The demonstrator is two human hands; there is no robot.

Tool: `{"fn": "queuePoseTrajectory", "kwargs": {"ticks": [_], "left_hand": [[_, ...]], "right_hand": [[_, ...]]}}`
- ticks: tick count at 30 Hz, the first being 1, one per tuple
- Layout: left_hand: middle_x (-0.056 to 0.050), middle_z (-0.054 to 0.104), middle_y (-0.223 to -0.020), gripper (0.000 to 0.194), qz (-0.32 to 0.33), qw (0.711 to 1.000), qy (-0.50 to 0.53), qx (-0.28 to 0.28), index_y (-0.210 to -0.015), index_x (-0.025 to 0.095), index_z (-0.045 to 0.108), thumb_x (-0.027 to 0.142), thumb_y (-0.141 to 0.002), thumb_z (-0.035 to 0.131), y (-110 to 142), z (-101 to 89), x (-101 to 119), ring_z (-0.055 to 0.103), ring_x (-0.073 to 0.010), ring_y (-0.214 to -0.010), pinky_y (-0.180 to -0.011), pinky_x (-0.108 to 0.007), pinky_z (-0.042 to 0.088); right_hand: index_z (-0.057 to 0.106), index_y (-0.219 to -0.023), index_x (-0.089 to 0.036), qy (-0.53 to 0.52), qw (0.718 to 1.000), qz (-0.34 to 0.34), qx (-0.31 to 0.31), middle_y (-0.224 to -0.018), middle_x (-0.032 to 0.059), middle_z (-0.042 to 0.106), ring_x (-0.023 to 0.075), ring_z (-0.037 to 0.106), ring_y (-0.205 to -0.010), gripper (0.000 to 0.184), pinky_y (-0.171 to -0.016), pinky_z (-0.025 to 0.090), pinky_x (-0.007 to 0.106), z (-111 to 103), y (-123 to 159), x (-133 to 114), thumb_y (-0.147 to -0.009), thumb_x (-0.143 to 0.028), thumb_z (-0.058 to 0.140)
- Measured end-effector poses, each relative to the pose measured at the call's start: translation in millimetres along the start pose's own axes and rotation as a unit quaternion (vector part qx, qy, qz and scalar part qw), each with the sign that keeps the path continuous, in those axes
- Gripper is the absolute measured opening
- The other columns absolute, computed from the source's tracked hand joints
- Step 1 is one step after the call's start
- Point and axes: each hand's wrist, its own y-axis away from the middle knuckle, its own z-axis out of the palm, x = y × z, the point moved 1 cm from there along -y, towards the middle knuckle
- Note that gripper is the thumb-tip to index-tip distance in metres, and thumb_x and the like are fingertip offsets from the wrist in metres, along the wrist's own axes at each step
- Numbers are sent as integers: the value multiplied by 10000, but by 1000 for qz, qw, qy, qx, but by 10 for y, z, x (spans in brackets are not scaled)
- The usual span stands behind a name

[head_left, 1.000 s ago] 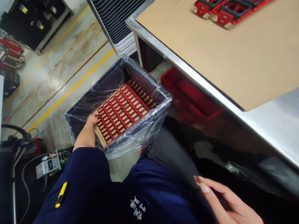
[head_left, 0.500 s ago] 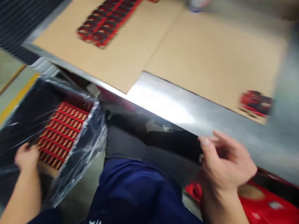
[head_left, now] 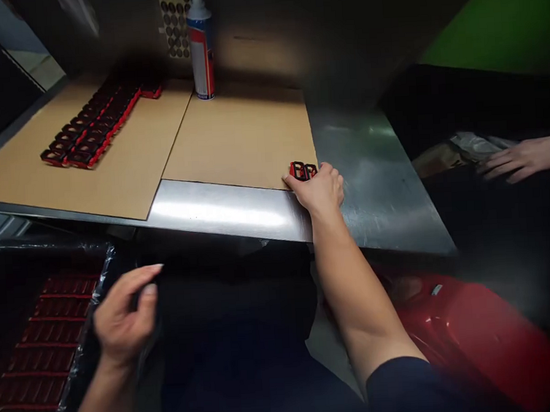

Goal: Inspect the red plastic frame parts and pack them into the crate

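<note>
My right hand [head_left: 321,190] reaches to the front right corner of a cardboard sheet [head_left: 243,134], its thumb and fingers around a pair of small red-and-black plastic parts [head_left: 303,170]. My left hand [head_left: 125,316] is in the air before the table edge, thumb and forefinger apart, with nothing visible between them. Beside it stands a plastic-lined bin [head_left: 103,264] holding rows of dark red parts [head_left: 51,331]. On the left cardboard sheet [head_left: 135,182], more red-and-black parts [head_left: 91,132] lie in two long rows.
A spray can [head_left: 201,56] stands upright at the back, near a sheet of round stickers [head_left: 174,27] on the rear panel. Bare metal tabletop [head_left: 370,176] extends right. A red rounded object [head_left: 475,337] is below right. Another person's hand [head_left: 516,159] rests at far right.
My left hand has come up out of the bin and moved right. My right hand has gone forward onto the table and closed on the small parts. The view has swung right.
</note>
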Motion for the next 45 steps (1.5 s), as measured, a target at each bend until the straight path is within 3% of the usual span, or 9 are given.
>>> {"fn": "queuePoseTrajectory", "kwargs": {"ticks": [2, 5, 10, 14, 17, 21, 27, 35, 45], "left_hand": [[-45, 749, -1083, 230, 12, 991, 115, -71, -1086, 226, 721, 124, -893, 647, -10, 415, 278, 708, -212, -1049, -970, -371, 555], [-70, 725, -1158, 227, -137, 938, 281, -149, -1166, 243, 689, 231, -947, 628, 38, 937, 583, 699, -216, -1101, -965, -365, 565], [-98, 661, -1269, 629, -409, 756, 508, -53, -1279, 228, 562, 391, -748, 858, 26, 1422, 767, 708, -231, -1079, -905, -356, 590], [-32, 738, -920, 565, -520, 691, 503, -13, -1109, 183, 589, 311, -660, 909, 29, 1345, 702, 720, -151, -728, -729, -280, 597], [-4, 716, -797, 494, -566, 643, 513, -49, -1035, 164, 623, 265, -637, 897, 99, 1130, 633, 685, -133, -626, -616, -243, 582], [1, 686, -771, 399, -572, 600, 554, -82, -953, 137, 673, 236, -627, 881, 240, 936, 606, 651, -105, -625, -566, -191, 553], [-4, 650, -778, 299, -568, 605, 548, -106, -855, 145, 636, 270, -686, 849, 442, 912, 563, 637, -114, -668, -615, -215, 552], [22, 621, -625, 385, -549, 701, 429, -150, -813, 159, 597, 482, -778, 804, 465, 838, 375, 576, -88, -545, -561, -204, 516], [17, 635, -762, 392, -480, 737, 396, -263, -1097, 171, 614, 460, -864, 738, 548, 759, 447, 609, -85, -511, -500, -202, 524]], "right_hand": [[589, -1246, -52, -1, 1000, -4, 6, -1236, 251, 636, 415, 546, -1200, 702, -1028, 444, 552, -35, -1, 10, -743, -504, 774], [613, -1218, -103, -48, 994, -84, 41, -1165, 201, 666, 375, 580, -1129, 552, -1011, 466, 551, -111, 354, 23, -785, -428, 724], [504, -1394, -168, -182, 928, -326, 18, -1226, 174, 638, 340, 609, -1117, 632, -974, 541, 522, -190, 1717, -104, -824, -328, 726], [423, -1486, -207, -262, 894, -355, -82, -1268, 173, 602, 340, 602, -1152, 741, -944, 577, 537, -230, 2429, -84, -821, -265, 744], [388, -1522, -239, -353, 856, -308, -216, -1379, 162, 557, 340, 566, -1269, 844, -1034, 542, 556, -237, 2510, 40, -786, -305, 796], [354, -1555, -300, -462, 759, -224, -401, -1531, 124, 489, 318, 522, -1378, 976, -1139, 472, 531, -189, 2471, 161, -742, -410, 883], [508, -1448, -285, -503, 707, -186, -461, -1440, 106, 601, 304, 598, -1312, 821, -1132, 484, 500, -144, 2543, 97, -725, -327, 896], [523, -1441, -300, -442, 760, -213, -426, -1388, 95, 618, 278, 621, -1254, 792, -1100, 505, 476, -211, 2471, 124, -729, -257, 869], [527, -1455, -312, -432, 768, -215, -421, -1401, 99, 593, 272, 611, -1258, 784, -1079, 518, 463, -187, 2468, 169, -750, -277, 869]]}}
